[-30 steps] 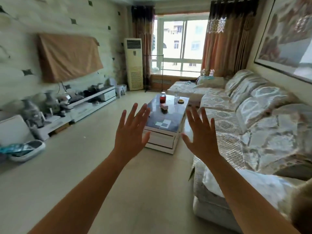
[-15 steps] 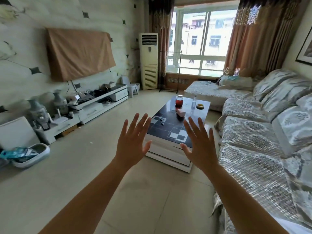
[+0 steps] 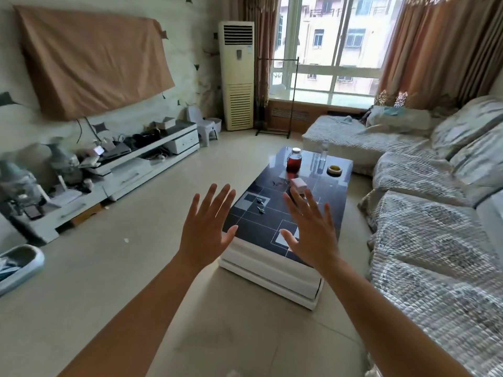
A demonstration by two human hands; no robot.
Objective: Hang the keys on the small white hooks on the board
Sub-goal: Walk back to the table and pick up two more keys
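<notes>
Small metal keys (image 3: 260, 205) lie on the dark tiled top of a low coffee table (image 3: 275, 221), between my two raised hands as seen from here. My left hand (image 3: 207, 229) is held up with fingers spread, empty, above the floor just left of the table. My right hand (image 3: 310, 229) is also spread and empty, over the table's near end. A small white box-like thing (image 3: 298, 184) stands mid-table; I cannot tell whether it is the hook board.
A jar of red liquid (image 3: 294, 160), a clear bottle (image 3: 323, 153) and a yellow ring-shaped dish (image 3: 334, 170) sit at the table's far end. A covered sofa (image 3: 424, 213) runs along the right. A white TV cabinet (image 3: 122, 172) lines the left wall. Tiled floor (image 3: 136, 268) lies between.
The view has come closer to the coffee table and turned left. Both hands stay raised and spread, empty, now framing the table's near end.
</notes>
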